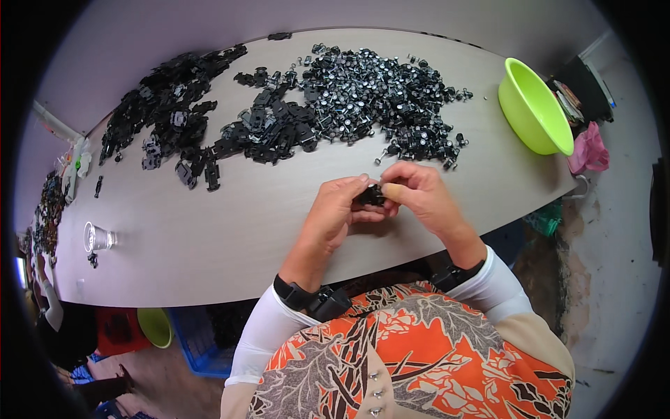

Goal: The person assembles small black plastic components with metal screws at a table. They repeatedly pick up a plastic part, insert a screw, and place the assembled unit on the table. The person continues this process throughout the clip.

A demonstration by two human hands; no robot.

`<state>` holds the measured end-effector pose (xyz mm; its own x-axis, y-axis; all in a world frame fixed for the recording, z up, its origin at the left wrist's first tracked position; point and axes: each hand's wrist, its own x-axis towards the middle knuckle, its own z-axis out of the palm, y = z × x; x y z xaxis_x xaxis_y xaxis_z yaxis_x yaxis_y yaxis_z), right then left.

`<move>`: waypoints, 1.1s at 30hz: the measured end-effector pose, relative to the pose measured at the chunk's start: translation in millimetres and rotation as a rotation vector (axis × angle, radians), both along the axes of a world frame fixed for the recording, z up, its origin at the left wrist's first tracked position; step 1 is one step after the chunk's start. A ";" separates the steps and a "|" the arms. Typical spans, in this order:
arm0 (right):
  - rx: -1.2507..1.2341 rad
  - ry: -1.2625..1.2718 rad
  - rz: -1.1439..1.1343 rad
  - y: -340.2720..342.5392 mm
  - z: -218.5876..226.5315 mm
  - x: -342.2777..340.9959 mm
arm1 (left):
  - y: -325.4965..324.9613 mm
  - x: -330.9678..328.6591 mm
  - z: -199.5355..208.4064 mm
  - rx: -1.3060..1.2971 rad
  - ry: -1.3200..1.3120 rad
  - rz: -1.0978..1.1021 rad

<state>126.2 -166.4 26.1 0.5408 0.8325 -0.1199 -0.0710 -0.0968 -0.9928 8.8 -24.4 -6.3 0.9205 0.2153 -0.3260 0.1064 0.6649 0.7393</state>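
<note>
Between my hands, above the table's front part, is a small black plastic part (373, 195) that looks like a toy car chassis. My left hand (340, 207) is closed around its left side, thumb on top and fingers beneath. From the other side my right hand (421, 197) pinches its right end with thumb and forefinger. The fingertips hide much of it, and I cannot tell whether a smaller piece is also in the pinch. Just beyond my hands lies a big heap of small silver-and-black wheel axles (377, 91). Flat black chassis parts (272, 129) lie against its left side.
Another heap of black chassis parts (157, 105) spreads at the far left of the table (209, 237). A clear plastic cup (98, 238) stands near the left end. At the right edge is a lime-green basin (534, 108). Below the table sits a blue crate (199, 342); another person's arm (52, 304) shows far left.
</note>
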 end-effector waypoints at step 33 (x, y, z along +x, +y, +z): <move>0.337 -0.819 0.269 4.5 -6.7 28.0 | -6.6 -5.0 -3.8 -0.084 -0.044 0.092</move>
<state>154.2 -161.8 19.4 0.1331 0.8638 0.4860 0.6484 0.2950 -0.7018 3.8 -31.0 -10.1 0.9120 0.2731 -0.3060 0.0105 0.7303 0.6830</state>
